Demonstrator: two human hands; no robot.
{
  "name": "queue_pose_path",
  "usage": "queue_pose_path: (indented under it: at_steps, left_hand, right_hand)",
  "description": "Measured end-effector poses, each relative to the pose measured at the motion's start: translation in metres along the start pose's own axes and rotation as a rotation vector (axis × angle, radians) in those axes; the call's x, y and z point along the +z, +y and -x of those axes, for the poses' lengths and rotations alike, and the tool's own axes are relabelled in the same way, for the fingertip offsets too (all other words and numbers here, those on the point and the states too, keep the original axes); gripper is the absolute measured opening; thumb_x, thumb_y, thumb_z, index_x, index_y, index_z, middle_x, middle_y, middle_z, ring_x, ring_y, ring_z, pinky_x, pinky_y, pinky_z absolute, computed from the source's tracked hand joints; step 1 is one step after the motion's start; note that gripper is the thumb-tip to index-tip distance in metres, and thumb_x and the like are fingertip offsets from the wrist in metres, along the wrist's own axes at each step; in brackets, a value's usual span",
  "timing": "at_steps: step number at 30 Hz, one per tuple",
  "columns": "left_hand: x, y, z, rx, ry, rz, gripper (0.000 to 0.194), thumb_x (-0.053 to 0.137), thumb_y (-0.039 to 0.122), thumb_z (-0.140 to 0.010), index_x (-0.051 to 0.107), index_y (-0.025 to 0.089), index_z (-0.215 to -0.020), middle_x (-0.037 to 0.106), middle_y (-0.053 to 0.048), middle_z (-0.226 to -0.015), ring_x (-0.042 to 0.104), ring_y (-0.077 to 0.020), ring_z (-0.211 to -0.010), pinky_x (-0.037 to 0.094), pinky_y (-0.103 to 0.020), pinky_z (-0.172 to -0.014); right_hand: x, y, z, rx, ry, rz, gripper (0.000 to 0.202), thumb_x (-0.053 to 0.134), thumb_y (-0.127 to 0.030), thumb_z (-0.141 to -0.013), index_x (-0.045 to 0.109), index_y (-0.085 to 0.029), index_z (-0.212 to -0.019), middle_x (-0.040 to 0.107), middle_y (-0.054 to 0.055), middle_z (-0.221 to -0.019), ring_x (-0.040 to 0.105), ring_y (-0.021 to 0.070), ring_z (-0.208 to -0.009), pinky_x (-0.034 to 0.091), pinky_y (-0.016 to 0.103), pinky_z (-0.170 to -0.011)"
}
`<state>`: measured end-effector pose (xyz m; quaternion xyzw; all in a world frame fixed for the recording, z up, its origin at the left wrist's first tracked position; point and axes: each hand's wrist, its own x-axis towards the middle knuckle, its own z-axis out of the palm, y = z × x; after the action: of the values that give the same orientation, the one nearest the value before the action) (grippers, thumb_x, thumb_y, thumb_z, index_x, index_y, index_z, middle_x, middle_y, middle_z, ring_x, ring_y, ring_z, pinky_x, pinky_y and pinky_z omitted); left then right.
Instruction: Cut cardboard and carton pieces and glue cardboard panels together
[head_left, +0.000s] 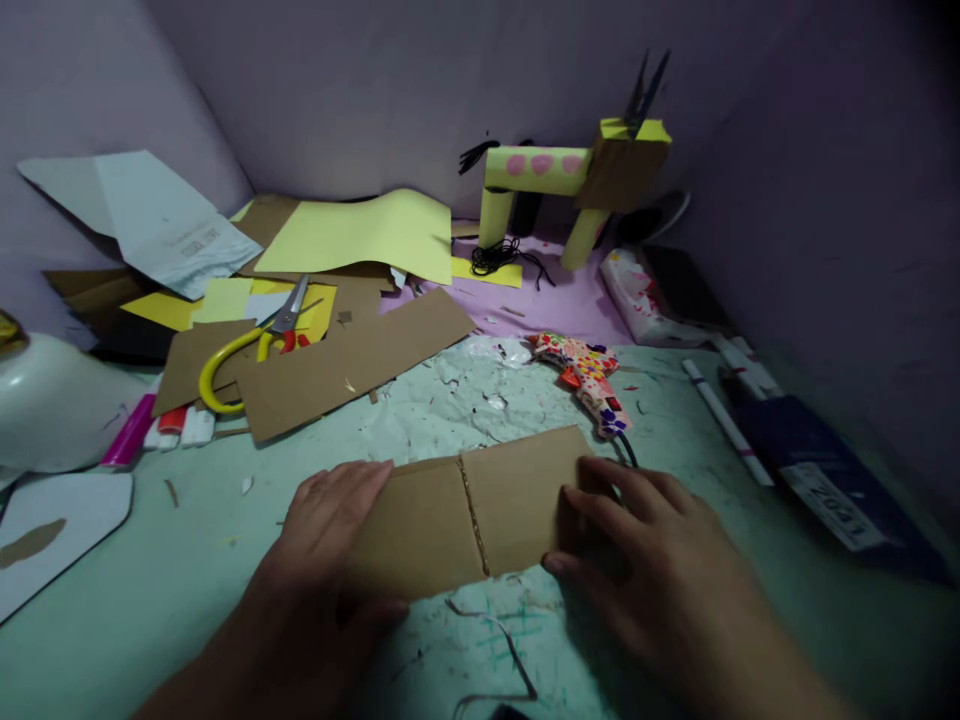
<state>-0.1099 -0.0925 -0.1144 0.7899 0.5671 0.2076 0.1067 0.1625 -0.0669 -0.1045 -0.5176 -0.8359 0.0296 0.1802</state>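
Note:
A flat brown cardboard strip (525, 490) lies across the table in front of me, with a glossy seam, which looks like glue, running across its middle. My left hand (330, 540) grips its left end, fingers over the far edge and thumb by the near edge. At the other end, my right hand (637, 540) holds the strip with curled fingers and the thumb at the near corner. Just beyond the strip lies a flower-patterned glue gun (585, 375), its cord passing behind my right hand.
Yellow-handled scissors (247, 350) rest among cardboard pieces (360, 365) and yellow sheets (360, 235) at the back left. A yellow paper animal figure (540, 170) stands against the wall. White markers (726, 420) and a dark blue packet (840, 470) are on the right.

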Motion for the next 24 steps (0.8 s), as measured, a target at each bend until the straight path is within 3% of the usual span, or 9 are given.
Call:
queue_pose_path:
  at_steps: [2,5,8,11,14,20,24]
  left_hand:
    - [0.0,-0.001,0.0,0.005,-0.001,0.003,0.066,0.054,0.044,-0.078,0.031,0.019,-0.135,0.051,-0.015,-0.13,0.046,-0.0359,-0.12,0.035,-0.059,-0.099]
    - [0.0,-0.002,0.0,0.012,-0.012,0.004,0.065,0.054,0.044,-0.078,0.031,0.02,-0.134,0.051,-0.014,-0.131,0.045,-0.0359,-0.121,0.035,-0.058,-0.099]
    - [0.0,-0.004,0.0,0.016,-0.034,-0.009,0.067,0.055,0.044,-0.077,0.03,0.02,-0.134,0.048,-0.015,-0.132,0.043,-0.0364,-0.121,0.035,-0.058,-0.098]
    - [0.001,-0.004,0.0,0.035,-0.047,-0.024,0.069,0.056,0.046,-0.076,0.03,0.019,-0.134,0.046,-0.017,-0.131,0.041,-0.0372,-0.121,0.033,-0.06,-0.098]
    - [0.002,-0.003,0.0,0.05,-0.044,-0.013,0.062,0.057,0.042,-0.076,0.036,0.018,-0.129,0.043,-0.017,-0.131,0.039,-0.037,-0.121,0.034,-0.059,-0.096]
    - [0.006,-0.008,0.001,0.115,0.004,-0.025,0.056,0.058,0.041,-0.076,0.043,0.016,-0.124,0.036,-0.018,-0.137,0.039,-0.038,-0.12,0.035,-0.058,-0.093]
    - [0.009,-0.012,-0.001,0.19,0.003,-0.033,0.055,0.055,0.042,-0.078,0.043,0.016,-0.125,0.035,-0.019,-0.137,0.037,-0.0388,-0.12,0.032,-0.059,-0.091]
  right_hand:
    - [-0.005,-0.006,-0.008,-0.073,-0.077,-0.069,0.025,0.064,-0.02,-0.074,0.067,-0.016,-0.098,0.066,0.014,-0.111,0.057,0.0338,-0.099,0.051,0.054,-0.079]
    - [-0.011,-0.007,-0.026,-0.174,-0.315,-0.284,0.024,0.052,-0.01,-0.081,0.067,-0.019,-0.097,0.065,0.007,-0.116,0.059,0.022,-0.094,0.053,0.036,-0.077]
    - [-0.01,0.003,-0.041,-0.284,-0.452,-0.365,0.026,0.055,-0.019,-0.083,0.065,-0.026,-0.106,0.062,0.001,-0.124,0.057,0.0224,-0.097,0.049,0.039,-0.08]
    - [0.001,0.016,-0.045,-0.392,-0.415,-0.391,0.028,0.055,-0.023,-0.086,0.063,-0.031,-0.111,0.061,-0.002,-0.126,0.046,0.0251,-0.116,0.032,0.052,-0.1]
    - [0.011,0.021,-0.041,-0.415,-0.389,-0.392,0.034,0.055,-0.021,-0.086,0.059,-0.031,-0.118,0.059,-0.002,-0.129,0.037,0.0242,-0.126,0.015,0.056,-0.108]
    - [0.008,0.014,-0.041,-0.438,-0.425,-0.389,0.042,0.051,-0.018,-0.086,0.051,-0.021,-0.128,0.057,0.003,-0.131,0.038,0.0213,-0.126,0.013,0.049,-0.11]
    - [0.009,0.015,-0.042,-0.461,-0.403,-0.386,0.041,0.05,-0.018,-0.087,0.051,-0.02,-0.127,0.057,0.002,-0.131,0.037,0.0211,-0.127,0.012,0.049,-0.11]
